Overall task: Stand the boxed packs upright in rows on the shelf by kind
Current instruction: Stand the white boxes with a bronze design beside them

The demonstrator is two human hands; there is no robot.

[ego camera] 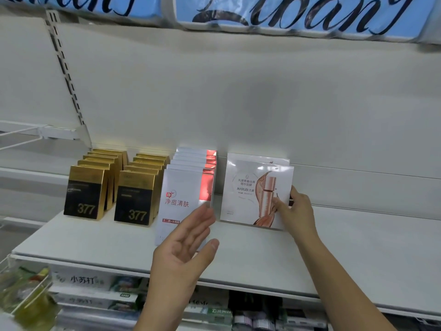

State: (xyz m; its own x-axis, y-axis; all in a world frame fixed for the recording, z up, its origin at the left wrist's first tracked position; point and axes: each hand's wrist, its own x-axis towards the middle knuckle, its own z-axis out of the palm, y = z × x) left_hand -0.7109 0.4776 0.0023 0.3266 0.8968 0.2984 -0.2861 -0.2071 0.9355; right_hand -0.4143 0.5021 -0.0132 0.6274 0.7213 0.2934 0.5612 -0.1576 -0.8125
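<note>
Two rows of gold-and-black boxes marked 377 (pixel 87 192) (pixel 136 199) stand upright at the left of the white shelf (pixel 334 249). A row of white-and-red packs (pixel 183 194) stands beside them. Further right stand two or three white packs with a rose-gold bottle picture (pixel 253 194). My right hand (pixel 294 206) grips the front bottle pack at its right edge, thumb on its face. My left hand (pixel 188 244) is open, palm up, fingertips just in front of the lower right corner of the front white-and-red pack.
The shelf's right half is bare back to the white panel. A blue sign with black script (pixel 298 15) runs overhead. Below the shelf edge lie boxed goods (pixel 95 283). A wire bracket (pixel 28 134) juts out at the far left.
</note>
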